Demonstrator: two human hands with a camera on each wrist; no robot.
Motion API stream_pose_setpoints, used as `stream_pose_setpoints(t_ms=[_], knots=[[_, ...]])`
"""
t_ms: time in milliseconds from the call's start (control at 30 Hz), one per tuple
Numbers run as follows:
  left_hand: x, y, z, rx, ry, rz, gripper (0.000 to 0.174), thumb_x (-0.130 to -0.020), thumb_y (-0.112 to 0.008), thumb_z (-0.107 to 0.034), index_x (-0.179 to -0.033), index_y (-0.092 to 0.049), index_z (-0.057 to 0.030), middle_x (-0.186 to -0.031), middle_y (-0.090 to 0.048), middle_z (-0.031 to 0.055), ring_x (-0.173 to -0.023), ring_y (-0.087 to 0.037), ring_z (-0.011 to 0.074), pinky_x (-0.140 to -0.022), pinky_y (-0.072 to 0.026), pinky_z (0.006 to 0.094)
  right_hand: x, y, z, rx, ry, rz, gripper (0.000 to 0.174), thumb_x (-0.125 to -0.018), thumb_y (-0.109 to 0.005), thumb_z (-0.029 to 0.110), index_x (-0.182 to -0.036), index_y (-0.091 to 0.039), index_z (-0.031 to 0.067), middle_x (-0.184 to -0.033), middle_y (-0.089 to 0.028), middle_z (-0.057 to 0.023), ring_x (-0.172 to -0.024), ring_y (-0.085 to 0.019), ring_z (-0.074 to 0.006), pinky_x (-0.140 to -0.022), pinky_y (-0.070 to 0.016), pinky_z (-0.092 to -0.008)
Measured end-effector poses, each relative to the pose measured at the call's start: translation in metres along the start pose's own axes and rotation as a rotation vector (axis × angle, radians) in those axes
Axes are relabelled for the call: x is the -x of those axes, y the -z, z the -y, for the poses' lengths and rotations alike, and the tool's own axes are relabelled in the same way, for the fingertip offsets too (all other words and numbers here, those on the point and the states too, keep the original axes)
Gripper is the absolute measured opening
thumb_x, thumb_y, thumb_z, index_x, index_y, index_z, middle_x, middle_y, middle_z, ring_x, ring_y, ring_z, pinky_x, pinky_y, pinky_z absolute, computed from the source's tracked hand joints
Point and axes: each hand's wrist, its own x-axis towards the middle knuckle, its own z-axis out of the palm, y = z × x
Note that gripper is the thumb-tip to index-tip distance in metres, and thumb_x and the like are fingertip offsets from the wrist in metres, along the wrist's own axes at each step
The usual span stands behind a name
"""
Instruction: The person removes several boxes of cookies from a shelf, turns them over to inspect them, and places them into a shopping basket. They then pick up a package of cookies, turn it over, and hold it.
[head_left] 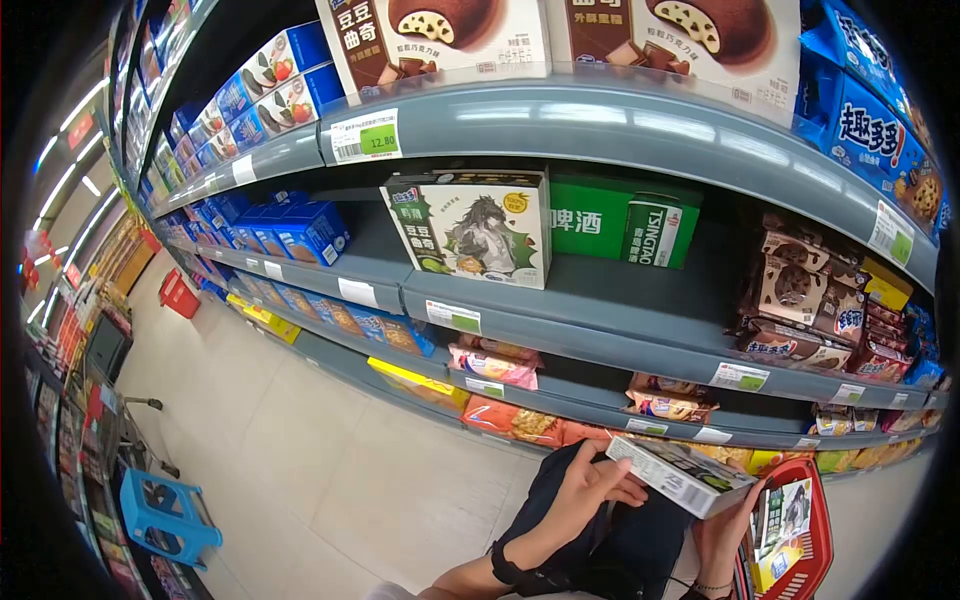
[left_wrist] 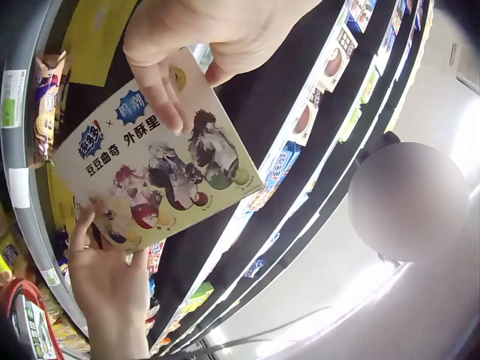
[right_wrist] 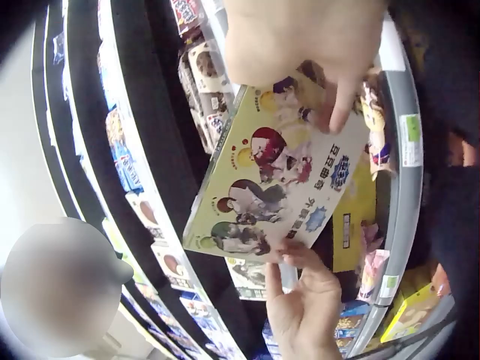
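A flat, pale cookie box (head_left: pixel 690 478) is held between both hands over the lap, tilted. My left hand (head_left: pixel 583 492) grips one end, thumb and fingers at its edge. At the other end my right hand (head_left: pixel 727 535) holds the box from below and the side. Cartoon characters and Chinese lettering cover the broad face of the cookie box (left_wrist: pixel 161 180) in the left wrist view. The right wrist view shows the same printed face, with the right hand (right_wrist: pixel 307 45) across its upper end and the left hand (right_wrist: pixel 304 307) at its lower edge.
A red shopping basket (head_left: pixel 822 540) beside the right hand holds a similar box and a yellow pack. On the shelf ahead stand another character box (head_left: pixel 470 230), a green Tsingtao carton (head_left: pixel 620 222) and brown cookie packs (head_left: pixel 795 290). A blue stool (head_left: pixel 165 515) stands across the aisle.
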Motion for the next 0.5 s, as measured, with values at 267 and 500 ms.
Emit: stream_pose_setpoints(t_ms=[267, 500], knots=[[0.005, 0.025, -0.010, 0.145, -0.145, -0.202, 0.044, -0.097, -0.048, -0.029, -0.133, -0.037, -0.0063, -0.124, -0.050, 0.0071, -0.112, -0.052, 0.0139, -0.094, -0.0442, 0.0298, 0.013, -0.062, 0.010, 0.370, 0.269, 0.236, 0.059, -0.101, -0.027, 0.042, -0.137, -0.035, -0.0039, -0.139, -0.040, -0.0149, -0.130, -0.037, -0.0250, -0.110, -0.0252, -0.0373], [0.007, 0.035, -0.016, 0.229, -0.064, -0.243, 0.058, -0.096, -0.039, -0.048, -0.135, -0.030, -0.0058, -0.122, -0.053, 0.0194, -0.100, -0.063, 0.0296, -0.081, -0.0568, 0.0403, 0.024, -0.089, 0.023, 0.416, 0.229, 0.273, 0.075, -0.091, -0.049, 0.047, -0.139, -0.030, -0.0071, -0.143, -0.033, -0.0197, -0.133, -0.033, -0.0263, -0.110, -0.0230, -0.0376]])
